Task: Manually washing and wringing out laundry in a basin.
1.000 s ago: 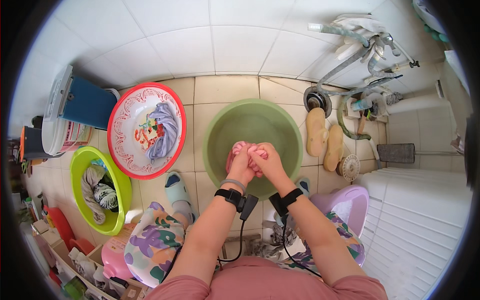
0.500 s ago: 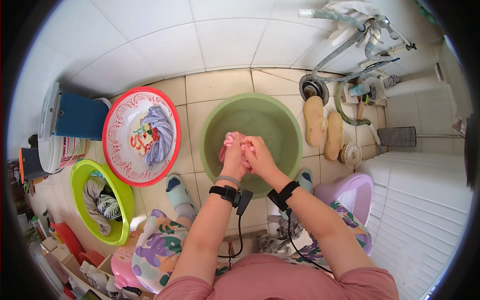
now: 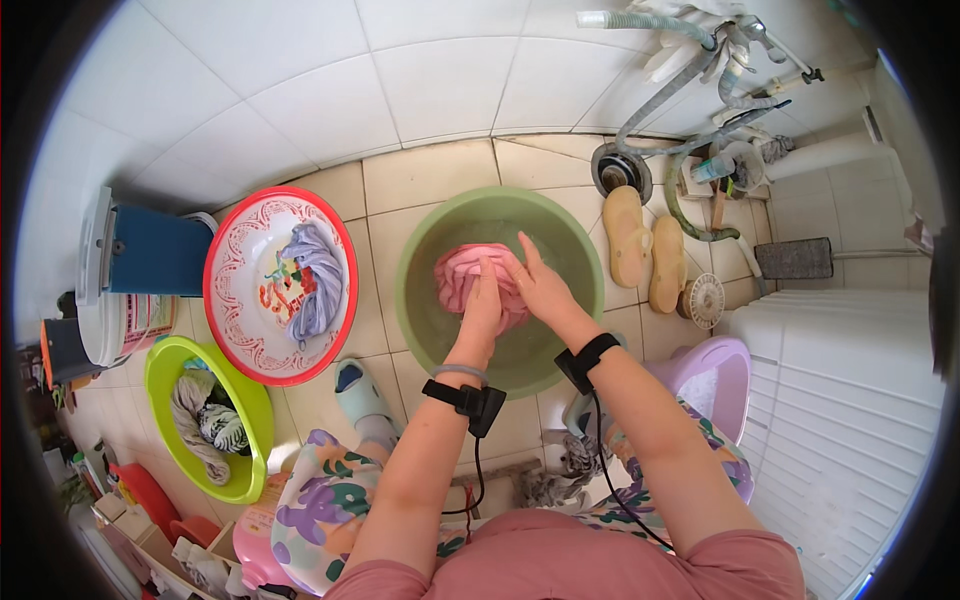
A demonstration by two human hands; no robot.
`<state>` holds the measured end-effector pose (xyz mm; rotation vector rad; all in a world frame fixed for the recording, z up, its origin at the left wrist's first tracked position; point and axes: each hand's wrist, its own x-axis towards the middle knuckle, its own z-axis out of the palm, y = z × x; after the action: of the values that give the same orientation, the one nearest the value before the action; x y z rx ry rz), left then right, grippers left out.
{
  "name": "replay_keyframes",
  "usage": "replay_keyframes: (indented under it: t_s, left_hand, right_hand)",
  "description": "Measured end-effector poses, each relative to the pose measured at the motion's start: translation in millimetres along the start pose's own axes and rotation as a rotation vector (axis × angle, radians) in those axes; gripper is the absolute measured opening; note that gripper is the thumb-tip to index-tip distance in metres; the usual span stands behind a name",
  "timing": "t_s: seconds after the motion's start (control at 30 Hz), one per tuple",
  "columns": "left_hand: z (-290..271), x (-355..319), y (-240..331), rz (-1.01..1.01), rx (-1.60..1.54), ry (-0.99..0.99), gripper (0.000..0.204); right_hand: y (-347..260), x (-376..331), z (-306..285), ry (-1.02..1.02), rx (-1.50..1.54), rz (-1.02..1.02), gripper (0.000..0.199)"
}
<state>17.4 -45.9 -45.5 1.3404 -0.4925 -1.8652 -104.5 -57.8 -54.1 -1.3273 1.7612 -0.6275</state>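
A bunched pink cloth lies loosely folded in a round green basin that seems to hold some water. My left hand rests against the cloth's front side, fingers straight and not gripping. At the cloth's right edge, my right hand has its fingers spread apart, the forefinger pointing up past the cloth. Both wrists wear black straps with small boxes and cables. What part of the cloth lies beneath the hands is hidden.
To the left stand a red-rimmed white basin with a twisted lavender cloth and a lime green tub of patterned cloths. Tan slippers, a floor drain and hoses lie right. A purple tub stands near my right knee.
The pink cloth was squeezed into a tight bundle between both hands; now it is spread wider in the green basin. My fingers have opened and my hands have moved apart.
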Motion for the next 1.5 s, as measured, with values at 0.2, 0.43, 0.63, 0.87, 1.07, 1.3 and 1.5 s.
replay_keyframes:
  t_s: [0.2,0.43,0.63,0.87,1.07,1.3,1.5]
  left_hand:
    - [-12.2,8.3,-15.3,-0.176,-0.529,-0.179,0.073]
    - [-69.1,40.2,-46.1,-0.403,-0.765,-0.09,0.058]
    - [-43.5,30.6,-51.0,-0.306,-0.692,-0.191,0.028]
    - [-34.8,31.8,-47.8,-0.094,-0.525,0.05,0.018]
    - [-41.9,40.0,-26.9,0.028,-0.404,0.093,0.024]
    - [-61.9,90.7,-30.9,-0.11,-0.118,0.103,0.051]
    - [-56.8,122.3,-59.4,-0.232,0.056,0.021,0.065]
  right_hand:
    - [4.1,-20.9,14.2,-0.167,-0.075,-0.211,0.053]
    - [-36.9,-63.6,9.0,-0.39,0.119,-0.376,0.029]
    - [-24.6,-51.3,23.5,-0.341,-0.117,-0.152,0.019]
    - [0.9,-21.6,33.5,-0.125,-0.174,-0.06,0.031]
    - [35.3,17.4,20.7,-0.171,-0.077,-0.06,0.035]
    - [82.6,46.6,11.4,-0.145,-0.368,0.059,0.041]
    - [94.0,50.8,39.9,-0.192,-0.817,-0.358,0.064]
